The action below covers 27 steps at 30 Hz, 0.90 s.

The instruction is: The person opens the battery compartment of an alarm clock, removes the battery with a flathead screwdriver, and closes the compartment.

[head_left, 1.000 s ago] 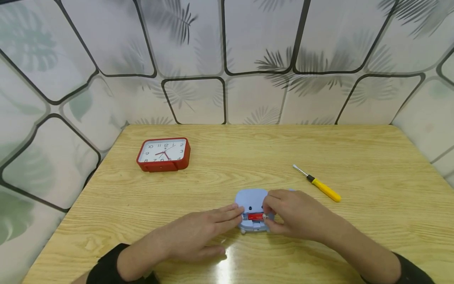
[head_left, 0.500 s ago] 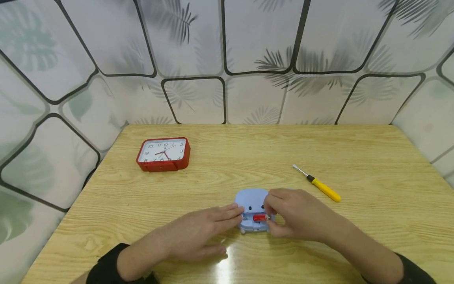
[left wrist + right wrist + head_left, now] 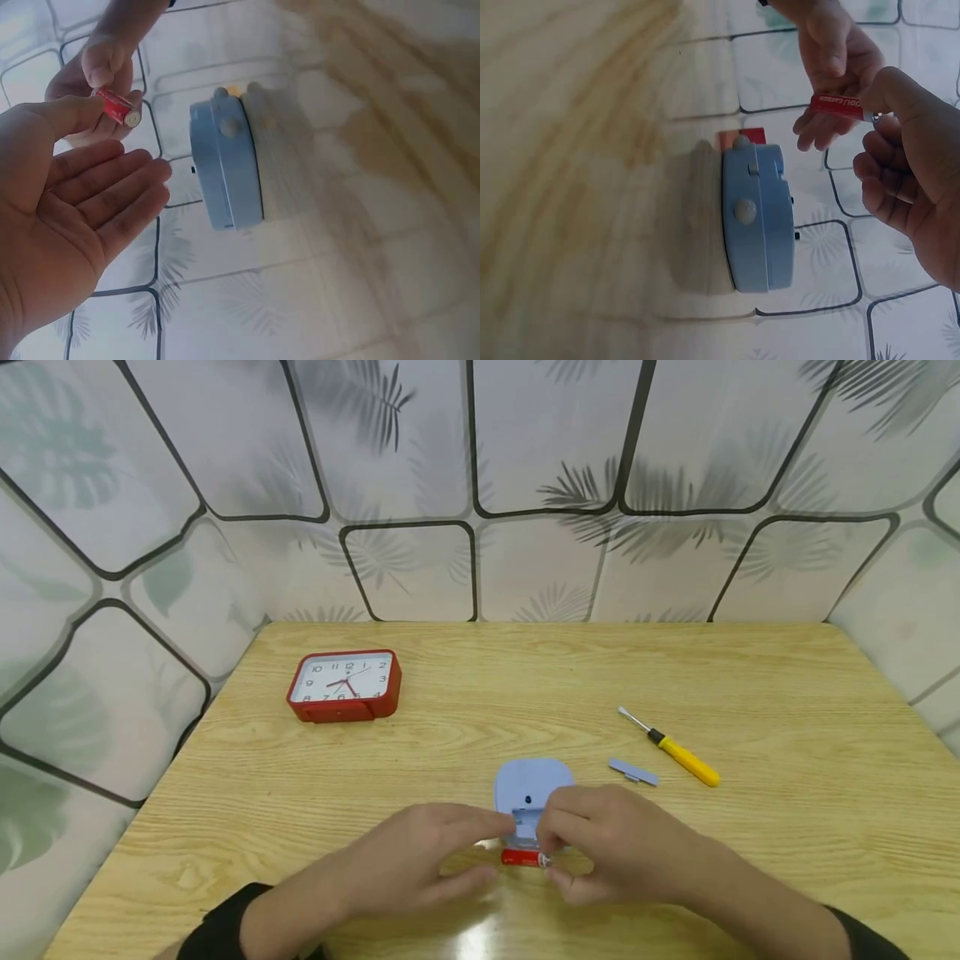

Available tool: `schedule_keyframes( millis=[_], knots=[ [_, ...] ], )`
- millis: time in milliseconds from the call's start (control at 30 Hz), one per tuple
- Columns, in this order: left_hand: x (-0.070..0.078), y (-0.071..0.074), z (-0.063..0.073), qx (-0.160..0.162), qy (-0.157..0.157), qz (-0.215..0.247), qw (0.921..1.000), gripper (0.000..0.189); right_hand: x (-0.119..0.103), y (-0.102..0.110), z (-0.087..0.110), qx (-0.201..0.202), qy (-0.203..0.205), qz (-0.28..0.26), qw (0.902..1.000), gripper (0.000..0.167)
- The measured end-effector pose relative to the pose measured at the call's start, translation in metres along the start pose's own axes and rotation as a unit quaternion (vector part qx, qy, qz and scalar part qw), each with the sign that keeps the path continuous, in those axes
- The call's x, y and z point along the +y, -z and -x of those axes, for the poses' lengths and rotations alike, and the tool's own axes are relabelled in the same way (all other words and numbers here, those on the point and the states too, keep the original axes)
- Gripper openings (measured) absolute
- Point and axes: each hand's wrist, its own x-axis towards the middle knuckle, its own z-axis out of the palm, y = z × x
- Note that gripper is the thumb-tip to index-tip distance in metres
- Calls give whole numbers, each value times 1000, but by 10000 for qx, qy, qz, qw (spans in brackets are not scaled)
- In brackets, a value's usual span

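Right hand point(image 3: 600, 843) pinches red cylindrical battery point(image 3: 521, 857) by one end, clear of rounded light-blue plastic device point(image 3: 529, 777) on bench point(image 3: 450, 735). Left hand point(image 3: 431, 852) relaxed, fingers extended nearby. Step likely battery change; next move calls for steady pinch.

The sleeves point(image 3: 219, 927) are black; left hand point(image 3: 427, 856) and right hand point(image 3: 618, 843) bare.

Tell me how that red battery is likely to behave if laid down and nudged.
The red battery would probably roll if nudged on its side, since its body is a round cylinder. It is likely stiff rather than floppy: pinched near one end by the right hand, it sticks out straight with no visible sag.
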Motion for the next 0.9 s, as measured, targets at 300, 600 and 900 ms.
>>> schedule_keyframes(
  millis=[300, 600, 900],
  knots=[
    [12, -1, 0, 105, -318, 464, 9984, 29, -8, -4, -3, -15, 125, -65, 9999, 6],
    [19, -6, -1, 379, -370, 609, 9967, 18, -12, -12, -6, 59, 503, -22, 9987, 7],
    [17, -2, 1, 527, -135, 573, 9969, 19, -15, -8, -6, 38, 38, 289, 9996, 24]
  ],
)
